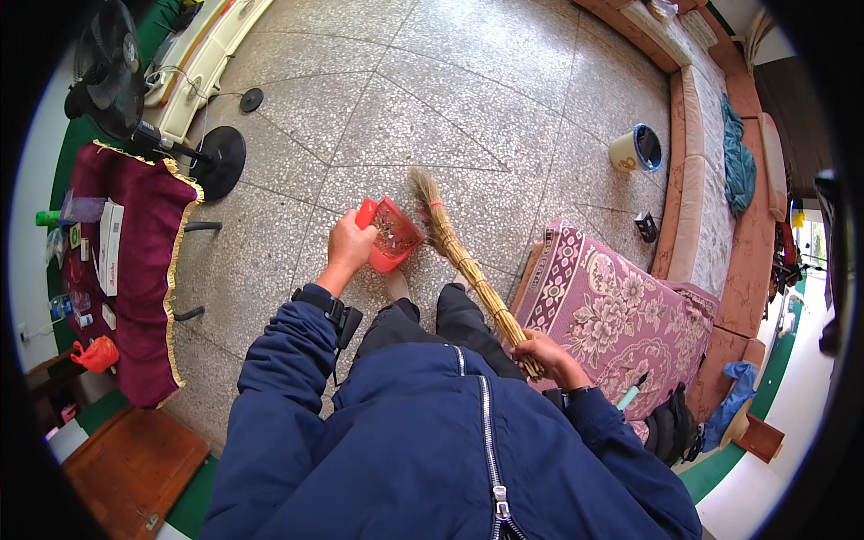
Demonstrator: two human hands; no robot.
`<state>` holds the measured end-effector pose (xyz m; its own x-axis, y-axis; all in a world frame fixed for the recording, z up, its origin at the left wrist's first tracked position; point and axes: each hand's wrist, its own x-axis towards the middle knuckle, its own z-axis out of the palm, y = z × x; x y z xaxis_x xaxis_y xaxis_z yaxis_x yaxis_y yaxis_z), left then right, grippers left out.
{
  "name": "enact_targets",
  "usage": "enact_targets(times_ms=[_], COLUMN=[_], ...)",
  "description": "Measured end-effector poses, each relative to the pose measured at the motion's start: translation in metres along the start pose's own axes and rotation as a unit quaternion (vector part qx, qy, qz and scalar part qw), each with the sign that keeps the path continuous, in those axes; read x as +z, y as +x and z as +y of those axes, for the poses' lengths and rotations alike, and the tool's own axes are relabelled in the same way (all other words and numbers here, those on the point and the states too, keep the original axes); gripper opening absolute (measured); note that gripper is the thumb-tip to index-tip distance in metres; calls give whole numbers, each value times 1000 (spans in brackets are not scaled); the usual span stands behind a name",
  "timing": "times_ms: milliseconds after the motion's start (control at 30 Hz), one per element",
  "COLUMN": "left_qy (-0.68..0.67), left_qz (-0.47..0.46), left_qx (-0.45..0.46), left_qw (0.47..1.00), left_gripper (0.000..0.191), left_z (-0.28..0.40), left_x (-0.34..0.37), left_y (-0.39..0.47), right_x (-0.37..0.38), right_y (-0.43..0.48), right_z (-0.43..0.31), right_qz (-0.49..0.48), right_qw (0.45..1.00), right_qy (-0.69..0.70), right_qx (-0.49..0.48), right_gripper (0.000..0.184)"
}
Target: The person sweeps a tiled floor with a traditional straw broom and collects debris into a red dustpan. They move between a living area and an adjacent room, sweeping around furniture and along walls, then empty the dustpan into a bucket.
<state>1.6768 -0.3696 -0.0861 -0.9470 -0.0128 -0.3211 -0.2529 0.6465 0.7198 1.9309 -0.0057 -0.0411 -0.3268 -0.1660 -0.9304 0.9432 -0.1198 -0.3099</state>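
Observation:
My left hand (349,243) is closed round the handle of a red plastic dustpan (391,258), left of the middle of the view. Small debris and bits of dirt lie in the pan. My right hand (548,356) grips the lower end of a straw broom (472,272), whose stalks are bound in several places. The broom slants up and to the left, and its bristle head is just right of the dustpan, near a speckled terrazzo floor (432,121). Whether the bristles touch the floor I cannot tell.
A black pedestal fan (219,164) and a table with a maroon cloth (145,270) stand at left. A lined waste bin (624,152), a small black box (646,227), a seat with a pink floral cover (607,297) and a long sofa (695,175) are at right.

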Motion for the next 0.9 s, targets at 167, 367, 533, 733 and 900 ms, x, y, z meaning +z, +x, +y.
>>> enact_targets(times_ms=[167,367,533,733,900], left_qy=[15,-20,21,10,-37], left_qz=[-8,-8,3,-1,-4], left_qx=[-16,-45,-4,0,-12], left_qw=[1000,999,1000,1000,999], left_gripper=[32,34,33,32,30], left_z=[1,0,-3,-8,-2], left_x=[-3,1,-2,-14,-25], left_y=[3,6,7,7,-4], right_x=[-6,24,12,3,2], right_y=[2,51,18,-39,-47], right_z=[-15,-5,23,33,23], right_qz=[96,199,135,138,171], right_qw=[983,840,862,900,894], right_qy=[-152,-505,-489,-413,-414], right_qx=[-41,15,-8,-8,-11], right_gripper=[31,50,48,47,38])
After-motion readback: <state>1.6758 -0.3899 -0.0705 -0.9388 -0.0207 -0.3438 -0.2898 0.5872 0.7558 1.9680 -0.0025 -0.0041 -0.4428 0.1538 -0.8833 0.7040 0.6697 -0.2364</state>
